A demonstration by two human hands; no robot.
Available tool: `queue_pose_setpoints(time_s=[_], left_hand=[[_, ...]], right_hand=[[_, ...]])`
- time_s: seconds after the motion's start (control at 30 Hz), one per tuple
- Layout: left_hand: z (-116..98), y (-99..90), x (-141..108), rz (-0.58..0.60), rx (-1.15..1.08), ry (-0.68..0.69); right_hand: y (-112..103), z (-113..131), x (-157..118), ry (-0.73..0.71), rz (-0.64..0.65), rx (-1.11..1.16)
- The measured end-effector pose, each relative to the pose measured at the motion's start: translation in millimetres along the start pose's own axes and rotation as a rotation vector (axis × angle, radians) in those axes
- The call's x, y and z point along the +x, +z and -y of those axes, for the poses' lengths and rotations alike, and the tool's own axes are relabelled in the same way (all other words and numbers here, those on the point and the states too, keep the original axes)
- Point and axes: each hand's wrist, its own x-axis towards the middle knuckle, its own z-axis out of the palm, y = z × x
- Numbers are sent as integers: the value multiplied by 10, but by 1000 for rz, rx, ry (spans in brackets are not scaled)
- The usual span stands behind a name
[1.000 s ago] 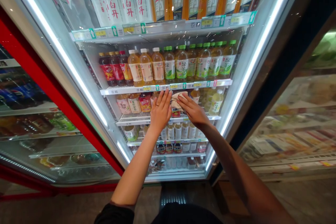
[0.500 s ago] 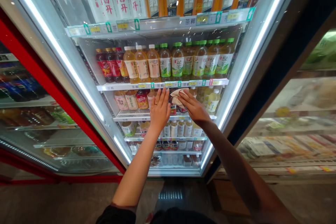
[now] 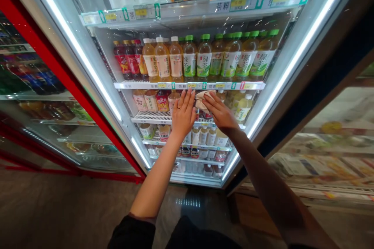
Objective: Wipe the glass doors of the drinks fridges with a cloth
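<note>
I'm pressing my open left grip (image 3: 183, 114) flat on the glass fridge door (image 3: 128, 97), just beside my right grip (image 3: 220, 114), which is clenching a crumpled cream cloth (image 3: 205, 99).

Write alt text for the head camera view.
A person's right hand presses a cloth against the glass door of a lit drinks cooler, with the left hand flat on the glass beside it. Behind the door, shelves hold rows of bottled tea.

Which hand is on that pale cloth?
The right hand: its fingers lie over the cloth, while the left hand is spread open just beside it.
</note>
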Motion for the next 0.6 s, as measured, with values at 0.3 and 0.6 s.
queue_pose_setpoints(time_s=[0.3, 0.6], left_hand=[[112, 20, -69, 13, 19, 16], [108, 190, -42, 13, -58, 48]], right_hand=[[131, 54, -139, -7, -97, -30], [140, 193, -101, 25, -98, -103]])
